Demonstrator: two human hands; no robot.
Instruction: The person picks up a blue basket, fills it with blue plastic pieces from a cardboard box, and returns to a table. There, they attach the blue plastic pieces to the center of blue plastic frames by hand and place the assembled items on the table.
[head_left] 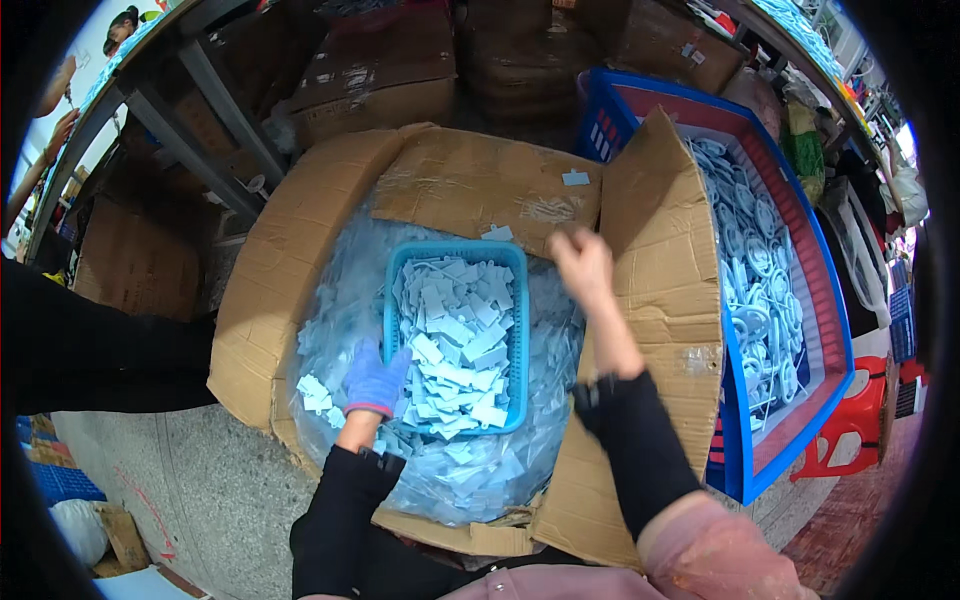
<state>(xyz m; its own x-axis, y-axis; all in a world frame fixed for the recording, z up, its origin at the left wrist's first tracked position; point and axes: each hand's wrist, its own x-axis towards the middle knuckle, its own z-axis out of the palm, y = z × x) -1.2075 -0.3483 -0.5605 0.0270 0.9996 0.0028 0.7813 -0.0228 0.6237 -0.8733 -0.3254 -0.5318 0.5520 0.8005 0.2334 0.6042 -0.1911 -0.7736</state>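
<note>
A light blue plastic basket heaped with small flat pale blue plastic tags sits inside an open cardboard box. My left hand, in a purple glove, lies against the basket's left side, thumb and fingers apart across its rim. Bare and slightly blurred, my right hand hovers by the far right corner of the box with its fingers curled. What it holds, if anything, is hidden. One tag lies on the far flap, another at the basket's far edge.
Clear plastic film lines the box, with loose tags around the basket. To the right, a blue crate holds many pale blue looped plastic parts. A red stool stands beyond it. Closed cartons and a table leg are behind.
</note>
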